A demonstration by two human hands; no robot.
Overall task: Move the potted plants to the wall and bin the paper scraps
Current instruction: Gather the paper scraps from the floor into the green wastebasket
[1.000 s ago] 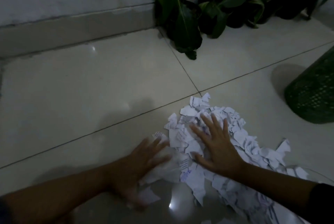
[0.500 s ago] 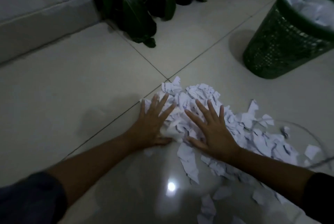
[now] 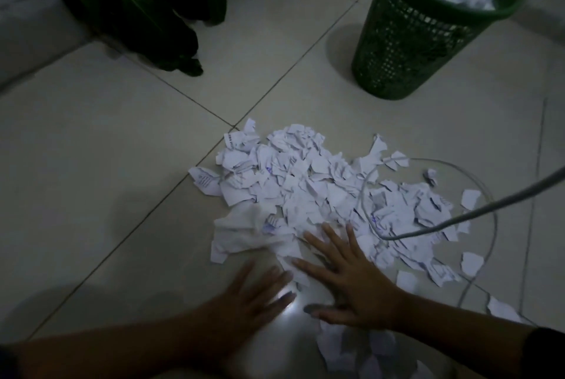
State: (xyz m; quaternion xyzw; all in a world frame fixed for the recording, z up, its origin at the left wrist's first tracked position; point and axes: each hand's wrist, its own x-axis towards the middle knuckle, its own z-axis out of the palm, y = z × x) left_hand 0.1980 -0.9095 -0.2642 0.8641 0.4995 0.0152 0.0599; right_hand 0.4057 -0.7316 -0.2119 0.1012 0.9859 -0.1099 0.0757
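Nearest to us, our left hand (image 3: 250, 296) lies flat on the pale floor tile (image 3: 101, 170), fingers straight and spread, holding nothing; its fingertips reach just short of the near edge of the paper heap. Beside it our right hand (image 3: 356, 290) is also flat and open, fingers fanned, the palm on the floor and the fingertips pressing down on the nearest torn pieces. More scraps lie under and behind the right forearm.

Beyond the hands spreads the pile of torn paper scraps (image 3: 305, 189), white with faint print and blue ink, heaped thickest in the middle and thinning into loose bits to the right. A grey cable (image 3: 477, 210) loops over the right side of the pile and runs off the right edge of the view.

Farther back on the right stands a green mesh wastebasket (image 3: 409, 42), upright, well apart from the pile, already holding crumpled white paper up to its rim. At the far left the potted plants (image 3: 146, 2) sit in a dark row against the wall's base (image 3: 27, 11), their long leaves drooping onto the tile.
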